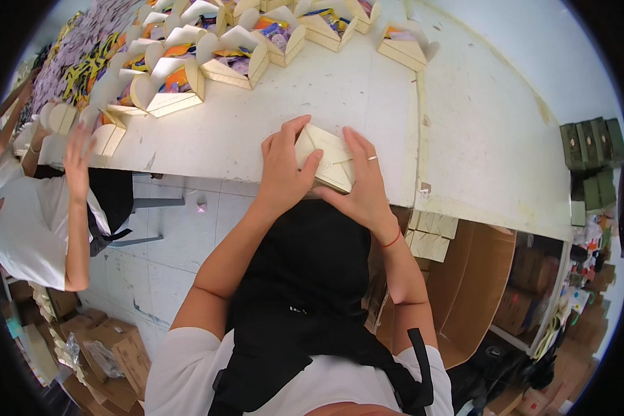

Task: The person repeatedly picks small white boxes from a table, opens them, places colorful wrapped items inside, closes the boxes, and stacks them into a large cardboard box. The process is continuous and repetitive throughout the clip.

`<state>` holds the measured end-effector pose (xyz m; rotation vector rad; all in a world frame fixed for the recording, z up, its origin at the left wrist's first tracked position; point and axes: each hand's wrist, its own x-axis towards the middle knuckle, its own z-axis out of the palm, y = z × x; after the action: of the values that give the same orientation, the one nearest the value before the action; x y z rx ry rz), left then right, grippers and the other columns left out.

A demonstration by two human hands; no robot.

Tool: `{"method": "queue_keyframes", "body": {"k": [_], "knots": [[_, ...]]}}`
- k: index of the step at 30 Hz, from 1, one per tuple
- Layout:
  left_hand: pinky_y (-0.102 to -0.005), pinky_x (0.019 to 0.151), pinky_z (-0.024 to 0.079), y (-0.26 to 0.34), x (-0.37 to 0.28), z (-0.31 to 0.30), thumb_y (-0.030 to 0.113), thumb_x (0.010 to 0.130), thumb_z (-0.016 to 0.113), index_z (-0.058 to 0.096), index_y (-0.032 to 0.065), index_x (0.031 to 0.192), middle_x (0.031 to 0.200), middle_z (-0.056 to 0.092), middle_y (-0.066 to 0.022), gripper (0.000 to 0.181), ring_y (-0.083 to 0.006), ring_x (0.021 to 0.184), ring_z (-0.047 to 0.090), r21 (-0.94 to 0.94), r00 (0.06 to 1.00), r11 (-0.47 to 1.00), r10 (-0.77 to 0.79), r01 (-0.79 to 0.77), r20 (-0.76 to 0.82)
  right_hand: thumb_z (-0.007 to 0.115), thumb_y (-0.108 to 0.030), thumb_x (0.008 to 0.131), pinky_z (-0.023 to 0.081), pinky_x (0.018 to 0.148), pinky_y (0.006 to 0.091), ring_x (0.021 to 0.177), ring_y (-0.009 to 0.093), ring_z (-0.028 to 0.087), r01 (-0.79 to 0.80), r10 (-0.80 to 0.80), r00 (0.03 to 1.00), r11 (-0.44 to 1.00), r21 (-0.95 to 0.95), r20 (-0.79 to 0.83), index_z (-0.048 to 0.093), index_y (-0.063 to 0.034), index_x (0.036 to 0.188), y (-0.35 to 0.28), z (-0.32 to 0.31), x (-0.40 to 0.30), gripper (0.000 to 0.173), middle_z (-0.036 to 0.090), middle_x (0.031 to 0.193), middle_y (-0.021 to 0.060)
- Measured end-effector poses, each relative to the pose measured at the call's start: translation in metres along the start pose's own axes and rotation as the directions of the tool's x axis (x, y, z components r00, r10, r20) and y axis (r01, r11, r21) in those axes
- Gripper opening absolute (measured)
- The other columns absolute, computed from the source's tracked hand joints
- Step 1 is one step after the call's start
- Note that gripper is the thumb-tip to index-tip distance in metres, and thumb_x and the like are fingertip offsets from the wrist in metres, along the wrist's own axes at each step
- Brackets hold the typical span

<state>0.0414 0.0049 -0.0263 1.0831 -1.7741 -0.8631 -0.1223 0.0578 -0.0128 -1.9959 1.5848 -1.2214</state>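
Between my two hands, at the front edge of the white table (343,99), is a small cream cardboard box (326,151) with its flaps folded over the top like an envelope. My left hand (290,161) grips its left side, the thumb lying on the top flap. On the right side, my right hand (364,174) holds it with the fingers along the far edge and the thumb at the near corner. The box's top bears faint printing. Its contents are hidden.
Open cream boxes (177,91) filled with colourful packets crowd the far left, before a heap of packets (78,57). One open box (403,49) stands apart. A co-worker's hand (78,156) is at left. A carton (468,291) with closed boxes (431,234) sits below right.
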Motion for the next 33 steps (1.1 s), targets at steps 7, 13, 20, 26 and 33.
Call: {"method": "queue_keyframes", "body": {"k": [7,13,20,26,33], "knots": [[-0.0390,0.103,0.042,0.029,-0.010,-0.013,0.010,0.087,0.063,0.033,0.0011,0.145,0.130,0.050,-0.0159,0.066,-0.0260,0.119,0.052,-0.486,0.913,0.816,-0.118,0.313,0.391,0.082,-0.014,0.066,0.040,0.101,0.0467,0.115,0.041,0.051,0.329,-0.322,0.938,0.943,0.043,-0.128,0.047,-0.0012,0.135,0.009,-0.020,-0.033,0.079,0.053,0.126,0.0192],[-0.0383,0.100,0.042,0.079,-0.054,0.033,0.010,0.085,0.060,0.031,-0.0002,0.144,0.134,0.044,-0.0201,0.067,-0.0287,0.118,0.050,-0.409,0.975,0.909,0.008,0.086,0.222,0.078,-0.017,0.078,0.045,0.095,0.0405,0.114,0.031,0.054,-0.076,0.234,0.936,0.864,0.498,-0.262,0.037,-0.0028,0.139,-0.033,-0.083,-0.086,0.075,0.055,0.122,0.0163],[-0.0393,0.096,0.044,0.094,-0.078,0.095,0.016,0.088,0.059,0.030,-0.0034,0.143,0.135,0.039,-0.0196,0.065,-0.0307,0.115,0.050,-0.321,0.946,0.938,0.216,-0.132,0.243,0.074,-0.015,0.083,0.052,0.077,0.0343,0.095,0.027,0.065,-0.241,0.365,0.849,0.911,0.335,-0.382,0.045,-0.0068,0.125,-0.023,-0.101,-0.141,0.052,0.062,0.105,0.0129],[-0.0362,0.093,0.044,0.089,-0.097,0.106,0.012,0.084,0.065,0.032,-0.0045,0.139,0.128,0.042,-0.0178,0.066,-0.0260,0.108,0.051,-0.304,0.876,0.944,0.253,-0.130,0.411,0.080,-0.013,0.079,0.052,0.070,0.0329,0.084,0.024,0.067,-0.140,0.230,0.790,0.970,0.198,-0.568,0.044,-0.0050,0.126,-0.014,-0.094,-0.191,0.060,0.063,0.098,0.0113],[-0.0382,0.105,0.036,0.087,-0.111,0.126,0.012,0.090,0.059,0.035,-0.0056,0.137,0.134,0.043,-0.0182,0.056,-0.0275,0.124,0.044,-0.182,0.839,0.969,0.237,-0.167,0.490,0.080,-0.007,0.078,0.050,0.071,0.0318,0.086,0.022,0.063,-0.090,0.253,0.740,0.956,0.280,-0.623,0.043,-0.0030,0.125,0.020,-0.095,-0.226,0.060,0.061,0.100,0.0125]]}}
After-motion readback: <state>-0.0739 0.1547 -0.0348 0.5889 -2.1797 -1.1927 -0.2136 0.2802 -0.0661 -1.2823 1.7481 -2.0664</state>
